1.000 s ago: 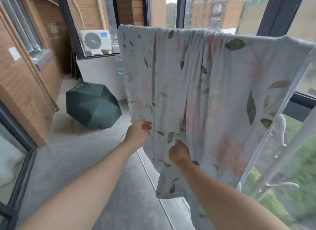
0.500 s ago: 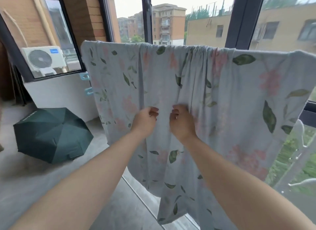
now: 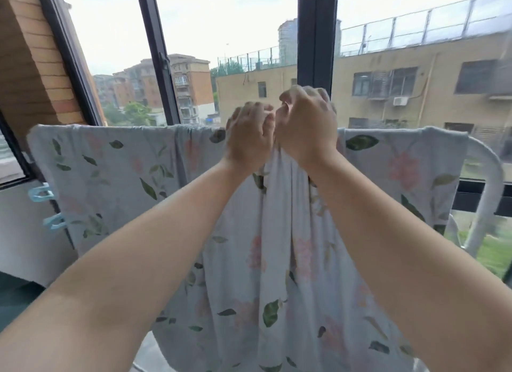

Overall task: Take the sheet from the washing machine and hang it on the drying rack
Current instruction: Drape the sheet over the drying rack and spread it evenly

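A pale grey-blue sheet (image 3: 116,172) printed with green leaves and pink flowers hangs over the top bar of a white drying rack (image 3: 487,183) in front of the window. My left hand (image 3: 249,133) and my right hand (image 3: 307,125) are side by side at the sheet's top middle, both closed on a bunched fold of the cloth. The fold is lifted above the line of the bar. Below my hands the cloth falls in long pleats. The bar itself is hidden under the sheet.
Dark window frames (image 3: 315,39) stand right behind the rack. A brick wall (image 3: 36,67) is at the left. Two light blue clothes pegs (image 3: 47,205) sit at the sheet's left edge. The white rack leg curves down at the right.
Both hands have risen from the sheet's middle to its top edge, pulling a gathered fold up above the bar. My view has tilted upward, and the green umbrella has left the frame.
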Demonstrator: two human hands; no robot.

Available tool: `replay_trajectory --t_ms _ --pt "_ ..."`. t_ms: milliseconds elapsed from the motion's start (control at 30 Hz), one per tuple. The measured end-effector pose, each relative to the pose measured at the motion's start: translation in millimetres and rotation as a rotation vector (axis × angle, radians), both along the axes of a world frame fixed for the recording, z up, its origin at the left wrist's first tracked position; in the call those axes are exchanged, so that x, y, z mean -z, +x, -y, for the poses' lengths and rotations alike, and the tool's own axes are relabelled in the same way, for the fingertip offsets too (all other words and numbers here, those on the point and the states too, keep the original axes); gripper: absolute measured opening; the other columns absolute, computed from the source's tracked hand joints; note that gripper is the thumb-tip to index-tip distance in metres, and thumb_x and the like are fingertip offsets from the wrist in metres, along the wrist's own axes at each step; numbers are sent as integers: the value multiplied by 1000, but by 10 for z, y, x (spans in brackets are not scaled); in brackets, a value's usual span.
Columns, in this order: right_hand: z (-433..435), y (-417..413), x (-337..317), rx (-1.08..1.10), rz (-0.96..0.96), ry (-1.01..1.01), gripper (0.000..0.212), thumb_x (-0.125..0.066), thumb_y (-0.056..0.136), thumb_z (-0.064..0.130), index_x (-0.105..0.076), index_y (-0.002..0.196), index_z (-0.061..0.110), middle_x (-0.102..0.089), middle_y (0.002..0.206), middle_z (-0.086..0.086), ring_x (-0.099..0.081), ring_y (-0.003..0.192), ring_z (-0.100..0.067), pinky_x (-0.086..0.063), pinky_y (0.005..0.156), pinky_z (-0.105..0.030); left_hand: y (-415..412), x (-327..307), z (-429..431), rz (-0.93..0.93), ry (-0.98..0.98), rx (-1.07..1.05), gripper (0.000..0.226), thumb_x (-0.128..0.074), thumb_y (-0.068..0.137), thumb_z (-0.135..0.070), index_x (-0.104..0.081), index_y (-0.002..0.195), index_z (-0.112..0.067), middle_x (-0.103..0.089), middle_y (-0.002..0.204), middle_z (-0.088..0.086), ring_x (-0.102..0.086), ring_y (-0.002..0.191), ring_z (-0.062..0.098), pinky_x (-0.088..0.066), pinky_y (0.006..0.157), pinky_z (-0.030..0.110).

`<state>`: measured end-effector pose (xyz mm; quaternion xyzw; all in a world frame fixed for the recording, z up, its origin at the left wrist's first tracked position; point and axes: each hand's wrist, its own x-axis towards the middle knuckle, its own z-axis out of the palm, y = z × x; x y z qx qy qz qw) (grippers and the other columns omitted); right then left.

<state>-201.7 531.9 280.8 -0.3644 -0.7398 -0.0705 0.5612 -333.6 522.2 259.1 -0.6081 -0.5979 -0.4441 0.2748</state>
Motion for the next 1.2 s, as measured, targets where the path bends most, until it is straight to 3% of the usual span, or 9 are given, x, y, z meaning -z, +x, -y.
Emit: replay_trajectory --t_ms 133,267,367,567,800,967,1033,1133,1200 --pt "-210 112 -38 348 288 -231 54 -28 104 44 -71 100 12 -71 98 -13 -64 85 -33 -40 69 -36 48 -66 -195 -199 -238 0 49 -20 105 -45 -64 103 -24 -72 99 5 -63 93 30 -33 77 36" --pt "-209 233 -27 497 414 -223 66 -19 103 52 -70 96 12 -64 84 -12 -51 71 -27 -37 65 -35 -267 -14 -213 -240 -132 -33 52 -23 106 -46 -67 96 -19 -73 92 12 -65 89 36 -39 77 37" --pt "-207 344 -30 554 456 -212 67 -18 104 51 -72 99 13 -60 80 -12 -54 70 -28 -39 64 -34 -637 -1 -208 -207 -120 -54 51 -28 106 -42 -70 98 -13 -72 93 19 -65 90 40 -43 83 40" --pt "-164 427 22 601 434 -191 63 -23 103 47 -70 89 8 -68 90 -17 -50 71 -27 -35 67 -34 -938 20 -94 -180 -66 -34 49 -34 106 -37 -71 92 -7 -71 87 23 -64 84 41 -42 84 41" --pt "-121 362 67 632 432 -224 66 -20 104 46 -72 91 7 -69 92 -18 -48 74 -29 -36 70 -36 -676 54 -146 -182 -107 -28 58 -21 105 -46 -68 93 -14 -71 90 13 -63 88 33 -37 89 41" --pt "-57 275 60 651 385 -219 61 -20 105 43 -70 100 8 -70 98 -19 -60 84 -34 -41 79 -41 -791 -31 -30 -147 -113 175 41 -30 105 -43 -55 84 -18 -62 84 6 -59 82 31 -38 71 34" --pt "-40 73 50 610 384 -160 56 -22 105 41 -68 104 8 -70 103 -18 -63 95 -35 -42 86 -42 -944 -77 -8 -140 -73 149 38 -31 105 -40 -56 85 -19 -64 88 7 -59 87 31 -40 76 36" --pt "1 -391 118 421 474 -125 48 -26 106 38 -66 113 11 -68 112 -12 -61 106 -34 -42 91 -42 -1268 -53 -42 -131 -184 -22 53 -22 105 -44 -65 94 -14 -69 98 13 -59 97 32 -38 91 41" --pt "33 -612 208 351 556 -147 50 -22 107 41 -63 122 16 -66 118 -7 -59 111 -29 -39 96 -43 -1477 16 -33 -144 -216 -24 55 -19 105 -45 -61 83 -17 -69 93 12 -60 94 32 -36 89 40"
